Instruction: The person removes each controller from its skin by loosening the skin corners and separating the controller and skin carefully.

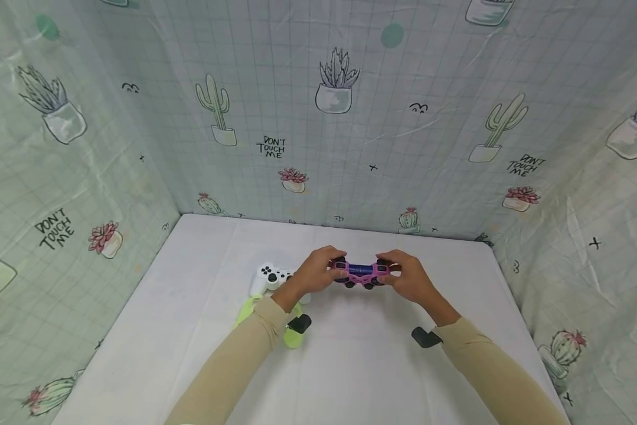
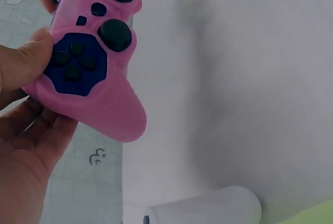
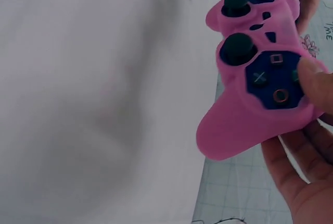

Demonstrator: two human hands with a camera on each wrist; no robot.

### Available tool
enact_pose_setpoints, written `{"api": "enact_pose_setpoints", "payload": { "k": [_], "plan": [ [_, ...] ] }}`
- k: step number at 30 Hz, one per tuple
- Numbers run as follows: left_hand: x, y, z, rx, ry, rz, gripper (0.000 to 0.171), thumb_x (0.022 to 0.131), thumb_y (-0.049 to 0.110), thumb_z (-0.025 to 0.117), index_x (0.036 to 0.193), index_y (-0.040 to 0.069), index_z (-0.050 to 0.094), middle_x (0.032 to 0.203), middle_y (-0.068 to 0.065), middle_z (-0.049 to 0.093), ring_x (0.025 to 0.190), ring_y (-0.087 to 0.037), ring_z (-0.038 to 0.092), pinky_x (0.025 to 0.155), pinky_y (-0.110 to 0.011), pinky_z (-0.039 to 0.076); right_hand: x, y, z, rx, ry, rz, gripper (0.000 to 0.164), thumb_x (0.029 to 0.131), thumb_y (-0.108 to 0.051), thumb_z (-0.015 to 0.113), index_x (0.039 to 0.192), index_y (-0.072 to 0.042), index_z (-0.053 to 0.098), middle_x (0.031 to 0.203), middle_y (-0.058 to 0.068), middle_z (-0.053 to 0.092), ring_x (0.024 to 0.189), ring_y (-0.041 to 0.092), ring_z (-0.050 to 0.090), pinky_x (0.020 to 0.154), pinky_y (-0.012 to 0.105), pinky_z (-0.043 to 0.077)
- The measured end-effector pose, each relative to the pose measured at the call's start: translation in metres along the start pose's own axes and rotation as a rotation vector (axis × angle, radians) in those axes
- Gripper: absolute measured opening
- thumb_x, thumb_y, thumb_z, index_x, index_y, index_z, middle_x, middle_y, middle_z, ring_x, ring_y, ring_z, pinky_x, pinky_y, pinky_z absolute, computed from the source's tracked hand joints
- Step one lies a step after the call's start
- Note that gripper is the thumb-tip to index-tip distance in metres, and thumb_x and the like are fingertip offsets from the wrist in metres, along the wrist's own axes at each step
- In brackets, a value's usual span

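Pink pad [image 1: 361,271] up off the table [image 1: 371,366], gripped in both hands.
I see the left hand [image 1: 316,273] pinching one end between thumb and fingers, the right hand [image 1: 411,280] the other. I judge lifting done, setting down not. White pad [image 1: 258,287] and green pad [image 1: 293,339] lie leftward, partly behind the left arm [image 1: 233,360].

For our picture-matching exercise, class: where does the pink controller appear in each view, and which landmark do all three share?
Head: pink controller just right of and below centre, between left hand and right hand.
Left wrist: upper left, cut off by the top edge.
Right wrist: upper right.
Shared landmark: the white tabletop.
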State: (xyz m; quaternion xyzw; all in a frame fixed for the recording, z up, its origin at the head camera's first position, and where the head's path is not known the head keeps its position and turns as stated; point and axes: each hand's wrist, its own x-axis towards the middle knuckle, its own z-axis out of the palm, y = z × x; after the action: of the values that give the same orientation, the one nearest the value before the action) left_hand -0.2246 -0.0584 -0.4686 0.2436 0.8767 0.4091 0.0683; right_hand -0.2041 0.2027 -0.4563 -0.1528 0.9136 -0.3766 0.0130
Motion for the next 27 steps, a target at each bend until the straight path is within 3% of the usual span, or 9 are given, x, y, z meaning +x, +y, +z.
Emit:
{"api": "enact_pose_setpoints", "payload": {
  "k": [6, 10, 18, 27],
  "plan": [
    [-0.001, 0.005, 0.002, 0.091, -0.002, 0.012, 0.046, 0.094, 0.022, 0.079, 0.133, 0.002, 0.064, 0.123, -0.009, 0.066, 0.102, -0.018, 0.06, 0.093, -0.034, 0.055, -0.001, -0.004, 0.003, -0.043, -0.013, 0.011, 0.045, 0.085, 0.006, 0.08, 0.128, -0.001, 0.069, 0.124, 0.017, 0.069, 0.112, 0.034, 0.067, 0.102, 0.053, 0.057],
    [-0.003, 0.008, 0.003, 0.147, 0.018, 0.023, 0.041, 0.093, 0.021, 0.08, 0.128, 0.005, 0.066, 0.123, -0.008, 0.066, 0.103, -0.017, 0.061, 0.094, -0.034, 0.056, 0.0, -0.003, 0.005, -0.071, 0.021, -0.012, 0.042, 0.081, 0.007, 0.082, 0.12, -0.003, 0.069, 0.117, 0.013, 0.069, 0.11, 0.032, 0.068, 0.101, 0.054, 0.058],
    [-0.007, 0.011, 0.007, 0.22, 0.07, 0.054, 0.034, 0.089, 0.017, 0.083, 0.119, 0.008, 0.07, 0.117, -0.006, 0.073, 0.1, -0.017, 0.066, 0.092, -0.034, 0.058, -0.004, 0.005, 0.014, -0.129, 0.096, -0.111, 0.044, 0.075, 0.013, 0.084, 0.112, -0.006, 0.069, 0.11, 0.009, 0.069, 0.102, 0.026, 0.065, 0.096, 0.052, 0.058],
    [-0.01, 0.007, 0.016, 0.265, 0.159, 0.126, 0.027, 0.087, 0.013, 0.084, 0.111, 0.009, 0.07, 0.108, -0.004, 0.074, 0.095, -0.015, 0.066, 0.087, -0.032, 0.059, -0.008, 0.014, 0.02, -0.207, 0.122, -0.24, 0.051, 0.071, 0.014, 0.087, 0.112, -0.008, 0.067, 0.114, 0.007, 0.067, 0.11, 0.025, 0.064, 0.101, 0.048, 0.058]
  ]
}}
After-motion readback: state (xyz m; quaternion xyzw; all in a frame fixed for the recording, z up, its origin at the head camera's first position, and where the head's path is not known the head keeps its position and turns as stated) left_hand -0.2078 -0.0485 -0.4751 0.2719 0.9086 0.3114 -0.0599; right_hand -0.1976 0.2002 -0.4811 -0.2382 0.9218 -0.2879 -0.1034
